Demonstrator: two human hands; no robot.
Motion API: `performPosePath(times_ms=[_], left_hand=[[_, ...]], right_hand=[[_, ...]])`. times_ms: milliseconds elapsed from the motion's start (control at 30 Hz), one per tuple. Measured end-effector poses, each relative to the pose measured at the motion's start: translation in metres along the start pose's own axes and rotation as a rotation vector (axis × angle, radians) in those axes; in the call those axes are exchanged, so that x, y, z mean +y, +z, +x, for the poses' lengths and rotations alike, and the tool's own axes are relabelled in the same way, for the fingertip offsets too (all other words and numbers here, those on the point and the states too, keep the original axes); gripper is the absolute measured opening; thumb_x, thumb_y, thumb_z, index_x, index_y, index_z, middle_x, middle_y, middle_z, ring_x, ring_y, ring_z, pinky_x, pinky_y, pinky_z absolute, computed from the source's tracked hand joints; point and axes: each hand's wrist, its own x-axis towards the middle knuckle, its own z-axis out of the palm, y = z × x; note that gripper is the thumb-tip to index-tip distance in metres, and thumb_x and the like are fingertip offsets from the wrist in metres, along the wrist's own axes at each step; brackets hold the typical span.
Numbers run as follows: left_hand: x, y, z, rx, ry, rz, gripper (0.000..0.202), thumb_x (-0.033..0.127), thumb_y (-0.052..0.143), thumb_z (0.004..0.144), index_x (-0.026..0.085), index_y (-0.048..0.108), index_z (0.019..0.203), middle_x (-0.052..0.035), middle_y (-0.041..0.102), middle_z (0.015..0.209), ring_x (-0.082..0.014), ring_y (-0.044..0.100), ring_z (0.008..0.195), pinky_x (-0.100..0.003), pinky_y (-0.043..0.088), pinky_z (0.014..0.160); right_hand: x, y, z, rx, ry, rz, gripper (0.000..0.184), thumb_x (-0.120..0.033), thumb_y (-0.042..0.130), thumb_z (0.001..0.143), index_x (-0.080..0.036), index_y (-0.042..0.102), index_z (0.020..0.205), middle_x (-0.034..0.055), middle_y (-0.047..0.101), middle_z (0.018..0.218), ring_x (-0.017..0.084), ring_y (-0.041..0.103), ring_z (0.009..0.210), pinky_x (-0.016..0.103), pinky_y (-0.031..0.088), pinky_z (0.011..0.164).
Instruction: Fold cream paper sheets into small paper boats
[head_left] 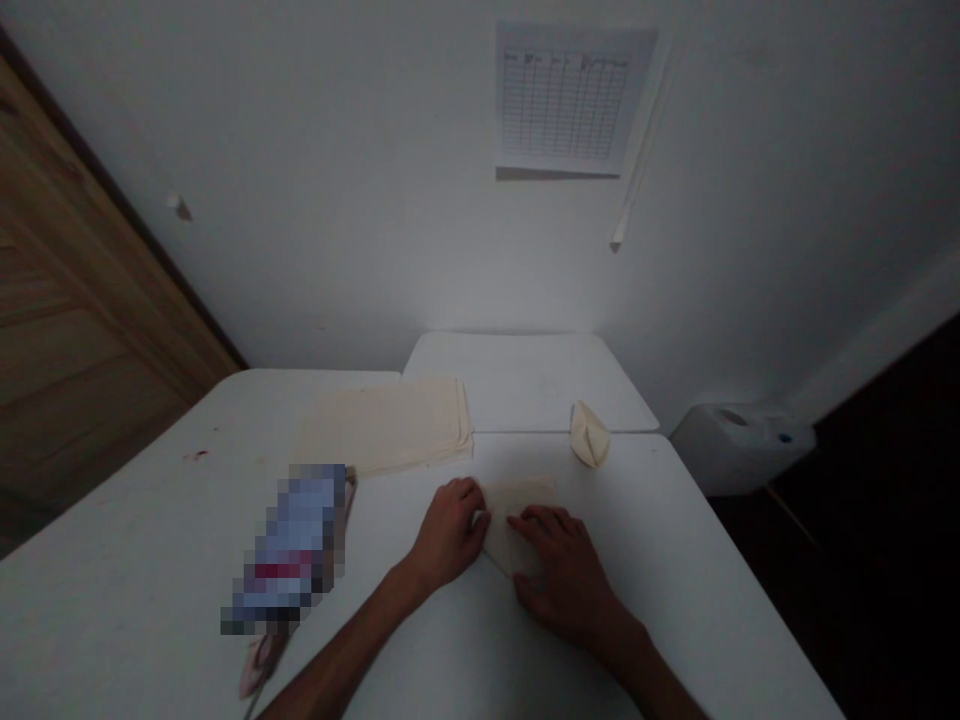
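Observation:
A cream sheet of paper (521, 492), folded small, lies on the white table between my two hands. My left hand (452, 530) is at its left edge, fingers curled and thumb against the paper. Over its right part rests my right hand (562, 565), fingers spread and fingertips touching the surface; the hand hides that side of the paper. Beyond my right hand stands a small folded paper shape (589, 436), cream and pointed at its ends. Farther left, a stack of cream paper sheets (390, 425) lies flat.
A blurred-out bluish item (289, 550) lies left of my left forearm on the white table (142, 540). A white board or second tabletop (525, 375) meets the wall. Right of the table is a white plastic container (739, 450). A printed chart (566, 105) hangs above.

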Motion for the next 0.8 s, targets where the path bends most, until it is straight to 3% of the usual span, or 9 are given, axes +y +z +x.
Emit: performPosePath(times_ms=[800], left_hand=[[0.001,0.000,0.000,-0.021,0.001,0.017,0.008,0.017,0.050,0.082,0.020,0.056,0.079,-0.0064,0.055,0.091,-0.0235,0.051,0.088,-0.038,0.042,0.079]], right_hand=[[-0.006,-0.017,0.012,-0.131,-0.034,-0.133,0.063,-0.036,0.060,0.072,-0.031,0.046,0.133,0.0072,0.047,0.132,0.030,0.041,0.118,0.043,0.029,0.099]])
